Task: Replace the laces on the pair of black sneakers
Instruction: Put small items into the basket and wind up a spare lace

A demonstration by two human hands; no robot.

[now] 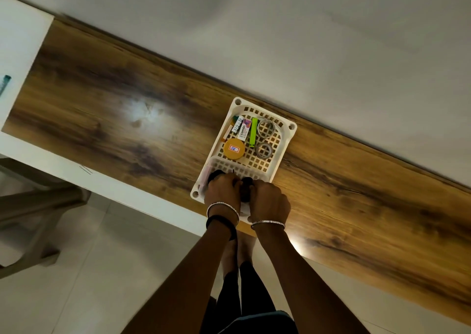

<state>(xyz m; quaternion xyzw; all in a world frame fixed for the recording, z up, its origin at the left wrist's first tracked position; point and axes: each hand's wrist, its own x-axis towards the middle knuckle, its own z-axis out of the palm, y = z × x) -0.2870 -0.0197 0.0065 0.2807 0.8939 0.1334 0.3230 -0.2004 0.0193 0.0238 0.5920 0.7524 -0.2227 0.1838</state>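
Black rounded shapes [230, 180], maybe the sneakers, are sitting at the 6 o'clock end of the white basket [285, 144] on the desk [102, 104]. Left hand [223, 191] and right hand [270, 201] are both curling over them; can't tell what the fingers are actually gripping.

The word "camlin" runs lengthwise in dark letters on a small white and pink box [244, 129] in the basket [285, 144]. A white carton [237, 126] beside it carries dark printed marks too small to read. The yellow round lid [234, 149] bears a white, red-edged sticker with a blue mark that cannot be read.
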